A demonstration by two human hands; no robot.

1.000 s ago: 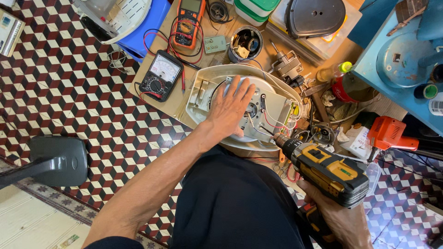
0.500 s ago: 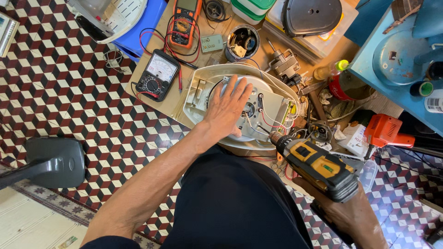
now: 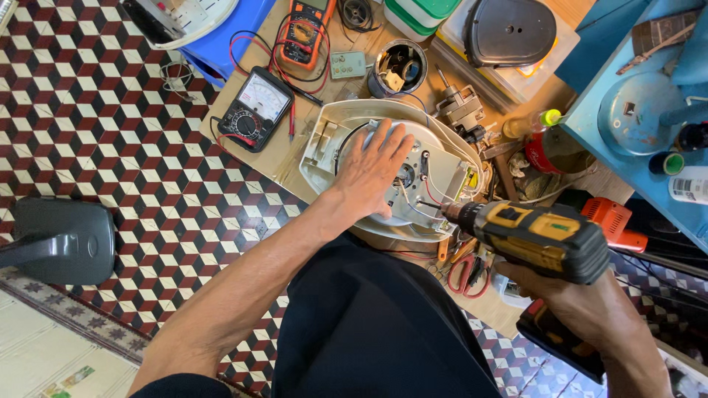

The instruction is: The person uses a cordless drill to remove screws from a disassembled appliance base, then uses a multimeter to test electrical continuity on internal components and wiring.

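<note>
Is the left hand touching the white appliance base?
Touching. The head view shows the left hand pressed flat, fingers spread, on the white base.

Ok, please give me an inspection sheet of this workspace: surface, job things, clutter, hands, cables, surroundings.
Surface: low wooden board, crowded.
Job's things: opened white appliance base, wiring exposed; yellow cordless drill, bit at its right edge.
Clutter: analog meter, orange multimeter, tin can, red-handled scissors.
Hands: left hand flat on base; right hand grips drill.
Cables: red and black test leads, loose.
Surroundings: patterned tile floor, blue table.
</note>
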